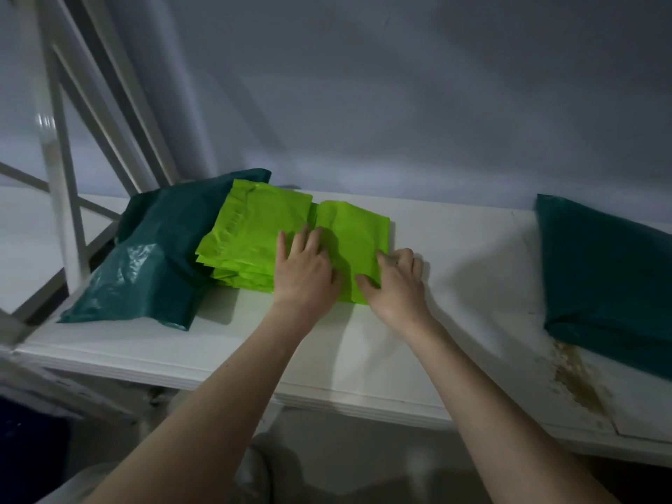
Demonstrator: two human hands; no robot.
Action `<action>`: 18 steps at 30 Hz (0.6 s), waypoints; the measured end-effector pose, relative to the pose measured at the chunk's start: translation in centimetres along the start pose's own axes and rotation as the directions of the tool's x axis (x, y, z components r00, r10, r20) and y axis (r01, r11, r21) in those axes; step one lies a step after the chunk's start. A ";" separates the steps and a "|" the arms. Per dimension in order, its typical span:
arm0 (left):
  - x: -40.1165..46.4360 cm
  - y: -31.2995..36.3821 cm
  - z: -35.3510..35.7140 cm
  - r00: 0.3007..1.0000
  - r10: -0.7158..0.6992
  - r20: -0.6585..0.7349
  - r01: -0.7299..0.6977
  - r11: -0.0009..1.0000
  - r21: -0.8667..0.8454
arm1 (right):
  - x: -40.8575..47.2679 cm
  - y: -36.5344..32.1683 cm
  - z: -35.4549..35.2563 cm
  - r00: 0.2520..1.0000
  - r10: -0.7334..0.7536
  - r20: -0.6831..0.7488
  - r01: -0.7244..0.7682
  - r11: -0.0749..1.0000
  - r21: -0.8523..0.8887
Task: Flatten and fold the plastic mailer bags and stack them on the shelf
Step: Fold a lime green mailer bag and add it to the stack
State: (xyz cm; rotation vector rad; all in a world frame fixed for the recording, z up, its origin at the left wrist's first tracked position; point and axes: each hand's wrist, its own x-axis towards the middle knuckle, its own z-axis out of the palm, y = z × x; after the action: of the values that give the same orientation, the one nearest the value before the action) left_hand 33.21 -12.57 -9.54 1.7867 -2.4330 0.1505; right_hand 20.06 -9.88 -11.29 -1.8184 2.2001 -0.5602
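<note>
**Folded green mailer under both hands, stack just to its left**

Centre of the frame, on the white shelf board (454, 249): a bright lime-green plastic mailer bag, folded to a rough rectangle (358, 231), lying flat with its long axis running from the near edge toward the back wall. Directly beneath both hands, so no reach needed.

Left hand (305, 271) laid palm-down on the mailer's left half, fingers straight and spread, pressing it flat. Right hand (396, 281) at the lower right edge, fingers curled, thumb and fingertips seemingly pinching the edge of the plastic; exact grip partly hidden by the knuckles.

Touching the mailer's left side, slightly toward the upper left: a layered stack of lime-green folded mailers (243, 245), resting partly on a crumpled dark teal plastic bag (145, 256). A second dark teal bag (600, 271) well apart at the right of the frame.

Likely next: a short shift leftward onto the stack. Left hand nearer the stack; right hand better placed to lift the free edge. Slippery film, prone to springing open once pressure eases.
</note>
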 end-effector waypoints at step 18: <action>-0.7 0.5 -0.4 0.999 0.006 -0.046 -0.008 0.999 -0.043 | -0.2 0.7 -1.5 0.987 -0.146 0.072 0.149 0.988 -0.041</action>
State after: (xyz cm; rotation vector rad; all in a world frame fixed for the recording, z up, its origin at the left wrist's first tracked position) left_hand 32.96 -11.71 -9.24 1.7376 -2.3927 0.1371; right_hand 18.87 -9.32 -10.30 -2.0052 2.0628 -0.4706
